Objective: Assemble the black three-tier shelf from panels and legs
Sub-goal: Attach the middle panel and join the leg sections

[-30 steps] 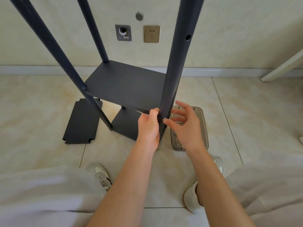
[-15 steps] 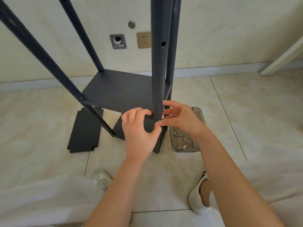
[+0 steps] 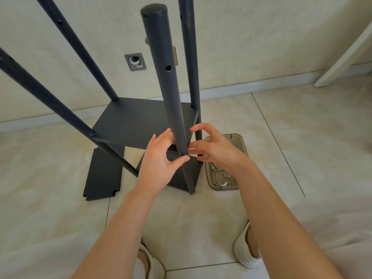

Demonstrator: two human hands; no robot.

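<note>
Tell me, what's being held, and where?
Left hand grips the front leg at the middle panel. Right hand is at that joint; its hold cannot be told.

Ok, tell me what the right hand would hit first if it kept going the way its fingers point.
The near leg: the right hand's fingers point left at it, almost touching. Depth is hard to judge; they might slip just in front.
</note>
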